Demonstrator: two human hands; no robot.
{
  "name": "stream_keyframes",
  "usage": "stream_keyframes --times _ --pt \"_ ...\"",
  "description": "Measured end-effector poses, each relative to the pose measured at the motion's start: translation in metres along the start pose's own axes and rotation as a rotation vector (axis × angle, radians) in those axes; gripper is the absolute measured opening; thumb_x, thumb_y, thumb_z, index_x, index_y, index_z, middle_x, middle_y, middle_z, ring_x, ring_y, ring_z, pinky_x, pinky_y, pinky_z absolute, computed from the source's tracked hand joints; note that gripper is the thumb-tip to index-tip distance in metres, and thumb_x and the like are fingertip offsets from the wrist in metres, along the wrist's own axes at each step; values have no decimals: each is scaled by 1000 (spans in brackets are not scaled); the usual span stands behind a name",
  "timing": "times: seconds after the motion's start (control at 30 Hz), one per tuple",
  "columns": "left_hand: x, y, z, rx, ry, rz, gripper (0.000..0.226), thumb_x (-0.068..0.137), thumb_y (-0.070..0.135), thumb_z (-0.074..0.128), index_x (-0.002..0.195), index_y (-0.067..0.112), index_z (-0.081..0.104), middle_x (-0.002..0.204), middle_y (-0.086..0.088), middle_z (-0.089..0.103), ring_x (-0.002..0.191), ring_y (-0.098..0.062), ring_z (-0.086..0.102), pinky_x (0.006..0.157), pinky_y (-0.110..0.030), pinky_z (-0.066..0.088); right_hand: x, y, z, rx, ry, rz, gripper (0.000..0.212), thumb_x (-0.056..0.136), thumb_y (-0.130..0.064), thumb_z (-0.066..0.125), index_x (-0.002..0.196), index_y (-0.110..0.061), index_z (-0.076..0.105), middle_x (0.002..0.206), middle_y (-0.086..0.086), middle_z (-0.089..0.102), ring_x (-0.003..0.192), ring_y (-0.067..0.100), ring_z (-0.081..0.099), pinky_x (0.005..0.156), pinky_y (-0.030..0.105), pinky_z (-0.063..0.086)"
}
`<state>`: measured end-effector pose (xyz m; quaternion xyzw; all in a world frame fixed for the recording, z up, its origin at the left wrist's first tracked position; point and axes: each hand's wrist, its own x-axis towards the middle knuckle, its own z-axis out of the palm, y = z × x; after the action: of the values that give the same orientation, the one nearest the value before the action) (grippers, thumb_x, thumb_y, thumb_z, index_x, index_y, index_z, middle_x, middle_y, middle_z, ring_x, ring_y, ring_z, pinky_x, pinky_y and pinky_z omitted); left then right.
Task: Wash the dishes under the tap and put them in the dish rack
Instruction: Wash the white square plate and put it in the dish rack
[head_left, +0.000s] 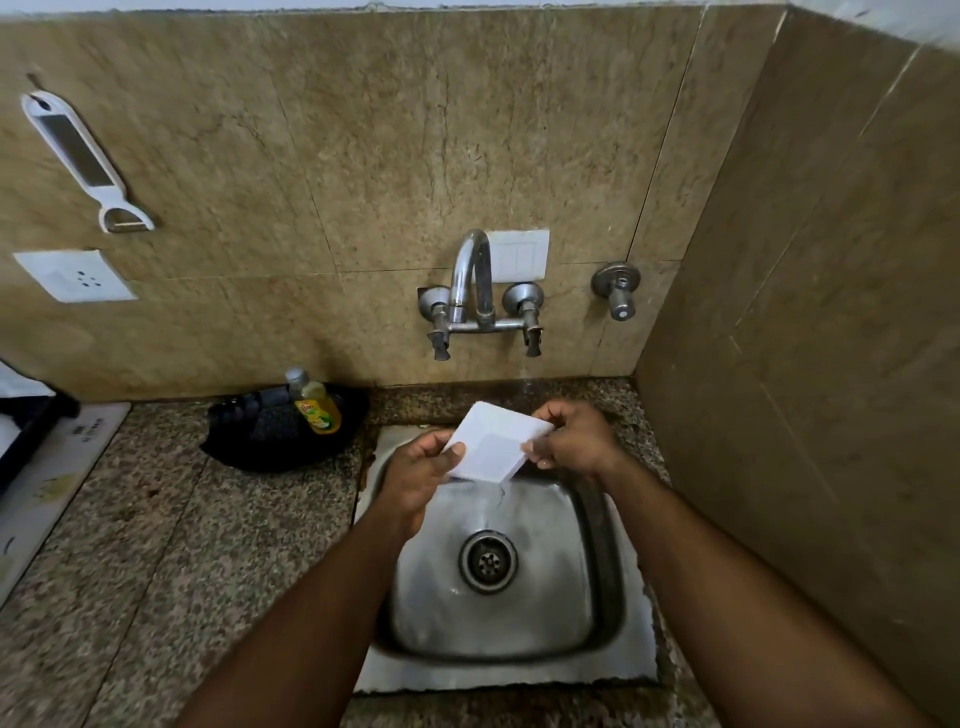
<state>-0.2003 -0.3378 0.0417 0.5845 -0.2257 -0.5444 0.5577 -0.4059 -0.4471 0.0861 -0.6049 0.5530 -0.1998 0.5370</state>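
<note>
Forearms are reaching in from 7 and 5 o'clock, meeting over the far rim of the sink (613, 613). Its steel basin is lying bare apart from a film of water running toward the drain (487, 561), so no other dishes are waiting in it.

Left hand (415, 475) is holding the near-left corner of a white square plate (496, 441), thumb on top and fingers curled beneath: a grip pinching the plate's edge. Right hand (571, 439) is pinching the opposite edge at 3 o'clock of the plate, thumb and fingertips pressed onto it. Between them the plate is hanging tilted above the back of the basin, just below the tap (475, 280), with a thin trickle falling off its lower corner.

Whether the tap is running now I cannot tell; no stream is showing from the spout.

Judging by this, the plate is being rinsed or drained, with the washing of this one piece under way and the racking not yet done. No dish rack is showing clearly; the dark thing at 9 o'clock on the surface (156, 519) is too cropped to name. At 11 o'clock of the sink a soap bottle (314, 402) is resting on a black pan (270, 441).
</note>
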Motion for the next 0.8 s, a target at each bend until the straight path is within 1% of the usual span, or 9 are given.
stream_keyframes --times 0.1,0.2,0.33,0.43,0.5,0.57,0.6,0.7,0.8 --pt "-3 1 -4 23 32 -17 23 93 -2 65 112 8 75 107 -15 76 101 -29 65 100 -48 52 -14 -3 -2 -94 19 -164 25 65 2 89 76 -16 76 75 4 77 67 17 72 68 40 63" --pt "-7 13 -5 -141 88 -75 32 92 -6 53 122 -4 65 120 -24 70 113 -37 66 100 -46 53 -23 -8 0 -160 -3 -339 21 64 2 89 72 -15 79 73 1 76 66 11 68 65 35 58" --pt "-15 27 -1 -152 205 -89 15 98 0 54 110 -2 63 114 -26 71 94 -33 72 69 -41 63 -26 -5 6 -139 -1 -484 25 61 6 88 66 -16 78 86 0 78 82 12 74 80 34 61" --pt "-17 34 -3 -103 309 -86 29 91 -13 61 118 -2 62 110 -23 71 86 -33 73 48 -32 58 -24 -3 9 -89 -33 -383 28 64 8 84 73 -18 82 119 1 74 108 10 70 96 34 57" --pt "-19 40 -5 -115 346 -41 34 88 -18 60 117 -1 64 103 -18 73 79 -28 73 47 -28 56 -28 -5 10 19 -61 -206 32 65 12 74 82 -14 83 129 4 67 108 15 69 87 36 62" --pt "-21 47 -5 -136 332 4 38 87 -20 61 119 0 66 106 -16 74 82 -24 73 56 -28 60 -34 -11 12 120 -36 -102 31 71 17 67 87 -8 78 118 21 73 81 20 73 64 34 63" --pt "-23 50 -3 -124 319 21 39 86 -19 63 120 0 67 108 -15 74 85 -23 74 61 -29 62 -36 -13 12 129 5 -96 31 74 19 66 88 -7 75 109 25 74 74 21 72 59 35 63" --pt "-28 59 3 -19 268 88 39 84 -16 69 118 3 69 109 -14 77 88 -21 77 67 -31 62 -38 -22 8 47 136 -131 34 74 17 70 91 -12 65 94 14 74 77 25 73 61 48 64" --pt "-33 71 6 99 261 208 37 81 -12 75 116 -2 70 101 -15 78 81 -23 77 61 -33 63 -37 -36 -1 -83 184 -213 37 77 11 72 104 -15 70 99 2 75 90 21 73 75 40 63"
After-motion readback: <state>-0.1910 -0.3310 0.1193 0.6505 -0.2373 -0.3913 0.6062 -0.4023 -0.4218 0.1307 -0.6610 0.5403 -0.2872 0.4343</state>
